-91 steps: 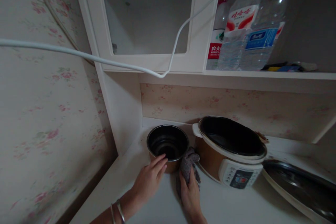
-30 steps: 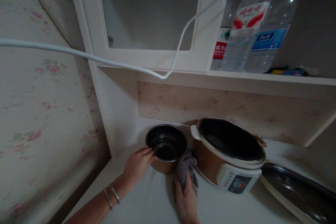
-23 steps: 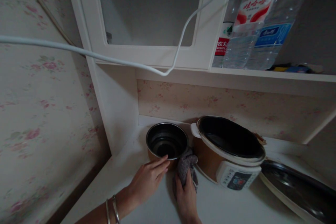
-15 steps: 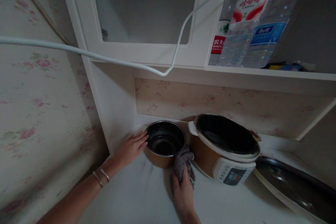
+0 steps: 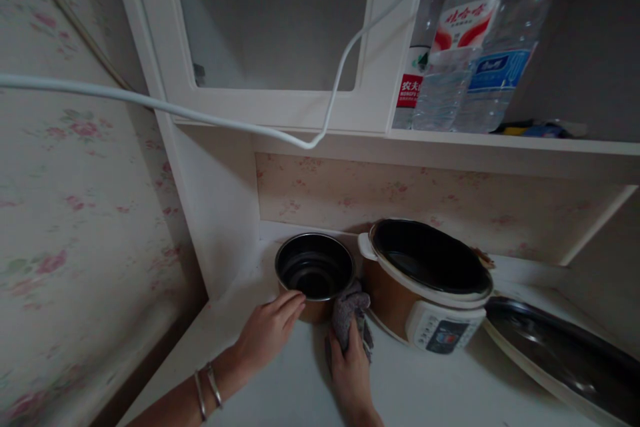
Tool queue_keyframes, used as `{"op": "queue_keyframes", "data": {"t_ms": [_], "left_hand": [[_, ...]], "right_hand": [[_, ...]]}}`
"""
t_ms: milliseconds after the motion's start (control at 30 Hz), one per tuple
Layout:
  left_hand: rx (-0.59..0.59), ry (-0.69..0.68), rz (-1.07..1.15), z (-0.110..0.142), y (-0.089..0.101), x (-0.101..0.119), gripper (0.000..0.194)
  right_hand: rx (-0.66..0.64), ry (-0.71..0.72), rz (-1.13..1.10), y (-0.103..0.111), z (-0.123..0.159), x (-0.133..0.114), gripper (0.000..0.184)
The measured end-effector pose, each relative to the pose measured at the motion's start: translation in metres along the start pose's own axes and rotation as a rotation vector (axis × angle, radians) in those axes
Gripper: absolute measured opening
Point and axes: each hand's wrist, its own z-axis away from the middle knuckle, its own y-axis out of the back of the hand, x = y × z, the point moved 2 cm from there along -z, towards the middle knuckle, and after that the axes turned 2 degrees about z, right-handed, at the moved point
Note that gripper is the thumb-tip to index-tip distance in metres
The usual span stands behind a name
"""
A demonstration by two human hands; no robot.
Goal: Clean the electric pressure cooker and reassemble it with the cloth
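Observation:
A round pot [image 5: 314,310] with a dark inside and a brown outer wall stands on the white counter. At its front left is my left hand [image 5: 270,328], fingers stretched out and close together, the tips at the near rim; its thumb is hidden. My right hand [image 5: 351,367] is closed around a bunched grey cloth [image 5: 346,313], which lies against the pot's right side. Just right of the cloth sits a brown and white electric cooker [image 5: 387,303], uncovered, with a dark interior and a control panel.
A large dark lid [image 5: 555,353] with a pale edge lies to the right of the cooker. Plastic bottles [image 5: 457,60] stand on the shelf above. A white cable [image 5: 240,125] hangs across the view before the cabinet [image 5: 280,105]. Floral wallpaper [image 5: 75,200] covers the left wall.
My left hand has moved from the pot's left side toward me and right, to its front left rim. My right hand and the cloth stay nearly in place.

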Motion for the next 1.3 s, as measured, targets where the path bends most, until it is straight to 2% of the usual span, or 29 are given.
{"op": "queue_keyframes", "data": {"t_ms": [67, 167, 267, 333, 433, 600, 700, 767, 967, 1067, 1133, 1300], "left_hand": [[0.035, -0.019, 0.001, -0.001, 0.004, -0.016, 0.032], [0.080, 0.065, -0.094, -0.011, 0.009, -0.059, 0.034], [-0.014, 0.069, -0.160, -0.021, 0.006, -0.094, 0.036], [-0.043, 0.053, -0.155, -0.023, 0.001, -0.101, 0.035], [0.001, 0.067, -0.157, -0.019, -0.003, -0.085, 0.034], [-0.021, 0.130, -0.117, -0.010, -0.002, -0.029, 0.031], [-0.034, 0.115, 0.008, -0.006, 0.005, -0.017, 0.029], [-0.049, 0.083, 0.054, -0.005, 0.009, -0.027, 0.031], [-0.046, 0.040, -0.099, -0.012, 0.007, -0.095, 0.036], [-0.032, 0.022, -0.144, -0.013, 0.002, -0.098, 0.033], [-0.008, 0.031, -0.195, -0.011, 0.000, -0.081, 0.031], [-0.041, 0.086, -0.287, 0.000, 0.000, -0.012, 0.025]], "right_hand": [[-0.023, 0.021, 0.022, -0.001, 0.000, 0.001, 0.069], [-0.028, 0.035, 0.041, -0.003, 0.000, 0.003, 0.069], [-0.010, 0.046, 0.043, -0.004, 0.000, 0.004, 0.068], [-0.013, 0.044, 0.037, -0.004, 0.000, 0.004, 0.069], [-0.015, 0.021, 0.025, -0.004, 0.000, 0.005, 0.070], [0.003, -0.005, -0.013, -0.003, 0.000, 0.002, 0.070], [0.002, -0.031, -0.003, -0.002, 0.000, 0.000, 0.071], [-0.012, -0.026, 0.016, -0.001, 0.000, -0.001, 0.072], [0.002, 0.031, 0.056, -0.002, 0.001, 0.002, 0.071], [0.001, 0.027, 0.062, -0.004, 0.000, 0.004, 0.071], [-0.009, 0.017, 0.063, -0.004, 0.000, 0.004, 0.072], [-0.009, 0.011, 0.055, -0.003, 0.000, 0.000, 0.072]]}}
